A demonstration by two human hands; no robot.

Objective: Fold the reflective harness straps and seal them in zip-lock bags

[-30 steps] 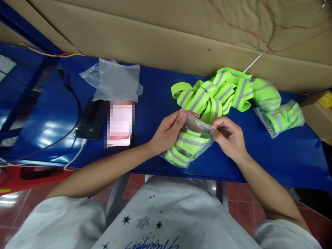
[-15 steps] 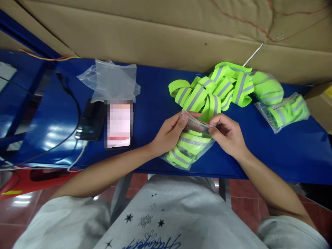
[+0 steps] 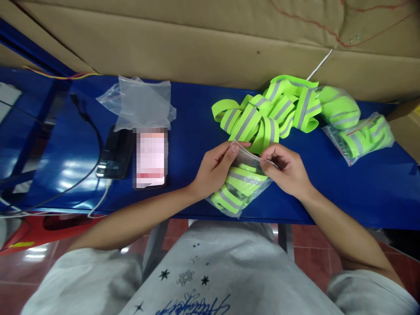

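Observation:
A clear zip bag [image 3: 241,186] with neon-yellow and grey reflective strap folded inside is held slanted near the table's front edge. My left hand [image 3: 216,168] pinches the left end of its top edge, thumb in front. At the right part of that edge, my right hand [image 3: 285,168] grips the seal between thumb and curled fingers. Just behind the bag lies a loose heap of the same reflective straps [image 3: 249,120]. Two filled bags sit to the right: one rounded bag [image 3: 339,107] at the back and one flatter zip bag [image 3: 365,138] before it.
Several flat clear bags [image 3: 144,103] lie at the back left of the blue table [image 3: 190,131]. Below them are a phone with a lit, blurred screen [image 3: 151,157] and a black device [image 3: 114,153] with cables. A cardboard box [image 3: 407,127] stands at the far right.
My right hand has slid a little left along the bag's top edge, toward my left hand. My left hand keeps its pinch, and the straps lie as before.

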